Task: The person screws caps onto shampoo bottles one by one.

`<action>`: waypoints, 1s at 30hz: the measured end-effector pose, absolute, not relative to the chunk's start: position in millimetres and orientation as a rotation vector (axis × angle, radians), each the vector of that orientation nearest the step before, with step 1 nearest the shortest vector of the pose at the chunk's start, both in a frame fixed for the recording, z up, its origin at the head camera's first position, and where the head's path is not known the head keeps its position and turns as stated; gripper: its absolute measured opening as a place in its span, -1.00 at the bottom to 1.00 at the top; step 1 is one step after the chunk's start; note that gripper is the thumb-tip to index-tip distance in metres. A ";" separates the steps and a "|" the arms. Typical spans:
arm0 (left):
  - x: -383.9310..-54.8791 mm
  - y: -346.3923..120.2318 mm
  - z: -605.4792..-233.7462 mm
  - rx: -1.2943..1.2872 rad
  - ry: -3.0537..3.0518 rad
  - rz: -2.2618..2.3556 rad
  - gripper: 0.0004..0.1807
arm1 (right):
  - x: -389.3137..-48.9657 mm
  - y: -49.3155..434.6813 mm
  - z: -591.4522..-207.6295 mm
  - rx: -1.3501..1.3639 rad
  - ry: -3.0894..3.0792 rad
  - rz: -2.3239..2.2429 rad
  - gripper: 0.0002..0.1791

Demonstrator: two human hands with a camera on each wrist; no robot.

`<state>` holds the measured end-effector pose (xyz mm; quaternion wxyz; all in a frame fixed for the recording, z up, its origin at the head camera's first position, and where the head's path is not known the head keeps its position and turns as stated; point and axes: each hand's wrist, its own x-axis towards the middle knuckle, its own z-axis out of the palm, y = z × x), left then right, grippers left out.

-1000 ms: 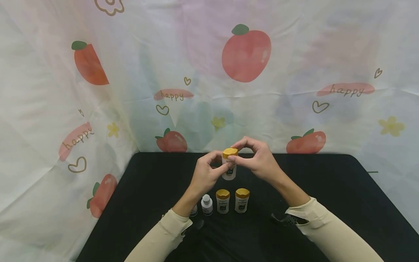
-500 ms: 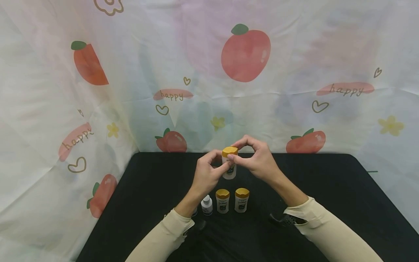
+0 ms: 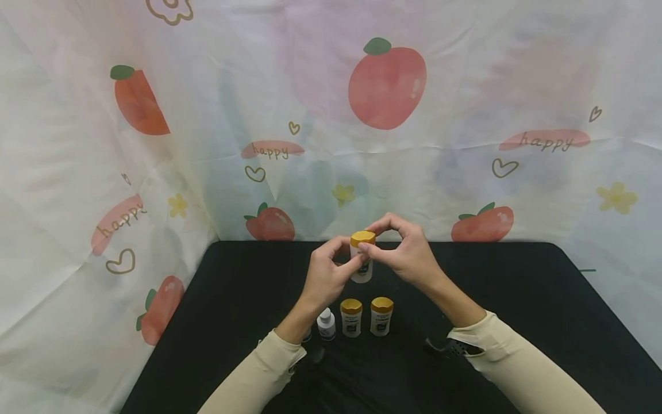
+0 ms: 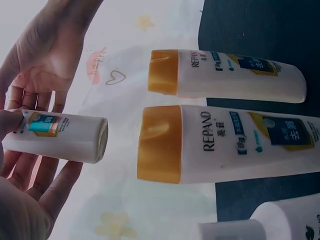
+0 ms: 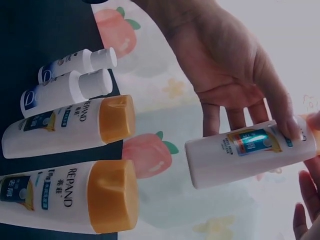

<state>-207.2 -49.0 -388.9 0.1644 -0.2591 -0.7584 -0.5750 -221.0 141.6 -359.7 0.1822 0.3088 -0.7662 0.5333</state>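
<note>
Upright above the black table, a white shampoo bottle (image 3: 362, 273) with a gold cap (image 3: 363, 237) is held between both hands. My left hand (image 3: 327, 271) grips its body, thumb across the label. My right hand (image 3: 412, 252) pinches the gold cap between thumb and fingers; the cap sits on the bottle. The right wrist view shows the held bottle's (image 5: 240, 155) blue and yellow label and flat base. In the left wrist view the same bottle (image 4: 75, 137) lies at the left, its cap out of frame.
Two matching gold-capped bottles (image 3: 351, 319) (image 3: 381, 317) stand nearer on the black table (image 3: 496, 287). Left of them is a small white bottle (image 3: 326, 325); another small bottle (image 5: 59, 65) is mostly hidden by the left forearm in the head view. A fruit-print curtain (image 3: 320, 86) hangs behind.
Both hands keep their hold on the bottle and its cap. The whole head view shifts slightly; otherwise hardly anything differs.
</note>
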 end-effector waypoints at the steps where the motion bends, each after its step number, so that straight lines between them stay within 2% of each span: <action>1: -207.4 -49.7 -389.1 -0.739 -2.166 -1.645 -0.78 | -220.7 141.2 -359.5 0.871 -2.165 1.499 -0.71; 15: -209.8 -58.3 -390.8 -0.757 -2.239 -1.669 -0.74 | -221.7 142.8 -354.8 0.918 -2.299 1.473 -0.73; 30: -212.3 -46.8 -391.0 -0.813 -2.296 -1.796 -0.67 | -216.2 160.9 -344.9 0.936 -2.402 1.405 -0.78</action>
